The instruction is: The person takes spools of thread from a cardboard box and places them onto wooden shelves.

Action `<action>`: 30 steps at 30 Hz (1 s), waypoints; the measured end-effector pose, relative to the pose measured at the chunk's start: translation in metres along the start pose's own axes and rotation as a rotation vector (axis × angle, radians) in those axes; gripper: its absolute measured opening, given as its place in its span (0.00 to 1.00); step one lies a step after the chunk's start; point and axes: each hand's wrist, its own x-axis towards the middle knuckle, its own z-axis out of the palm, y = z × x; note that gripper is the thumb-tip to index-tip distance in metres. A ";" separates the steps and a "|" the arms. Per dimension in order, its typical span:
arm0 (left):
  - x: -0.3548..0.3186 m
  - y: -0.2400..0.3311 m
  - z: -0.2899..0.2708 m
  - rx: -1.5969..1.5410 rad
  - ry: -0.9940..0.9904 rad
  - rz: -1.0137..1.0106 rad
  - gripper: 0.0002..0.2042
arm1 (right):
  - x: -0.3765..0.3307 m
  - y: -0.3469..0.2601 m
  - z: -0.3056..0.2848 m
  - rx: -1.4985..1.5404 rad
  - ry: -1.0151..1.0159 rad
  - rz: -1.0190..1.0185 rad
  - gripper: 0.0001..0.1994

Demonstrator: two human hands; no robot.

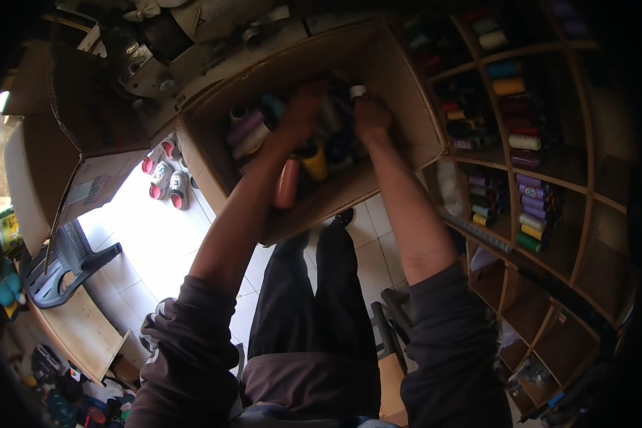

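In the head view, thread spools [247, 129] are contained in a cardboard box [411, 93]. A white-topped item [357, 90] is grasped by the right hand [373, 118]; what is gripped by the blurred left hand [303, 116] cannot be told. Some spools are hidden by the left forearm [253, 182]. Shoes [160, 180] and a shelf [590, 146] are seen beyond.

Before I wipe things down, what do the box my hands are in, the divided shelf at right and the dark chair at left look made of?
Box: cardboard, matt brown, by its thin walls and rough edges.
Shelf: probably wood or board, dull brown, by its flat, stiff dividers; grain isn't clear.
Chair: likely moulded plastic, dark grey with slight sheen, by its smooth curved frame.
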 end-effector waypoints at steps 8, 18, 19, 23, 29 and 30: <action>0.012 0.012 0.029 0.881 -0.341 0.012 0.22 | -0.003 0.007 -0.018 0.060 -0.170 -0.015 0.08; 0.011 -0.005 -0.029 0.446 -0.324 -0.103 0.21 | 0.013 -0.023 0.010 -0.052 -0.347 -0.172 0.13; 0.003 0.006 -0.044 0.420 -0.292 -0.198 0.21 | 0.011 -0.019 0.013 -0.048 -0.353 -0.177 0.13; -0.055 0.005 -0.109 0.432 -0.134 -0.230 0.17 | 0.024 -0.013 0.034 -0.029 -0.151 -0.114 0.12; -0.090 -0.007 -0.121 0.423 -0.178 -0.184 0.17 | 0.037 -0.034 0.032 -0.052 -0.230 -0.204 0.13; -0.065 0.013 -0.111 0.486 -0.352 -0.293 0.18 | 0.040 -0.010 0.030 -0.047 -0.244 -0.168 0.13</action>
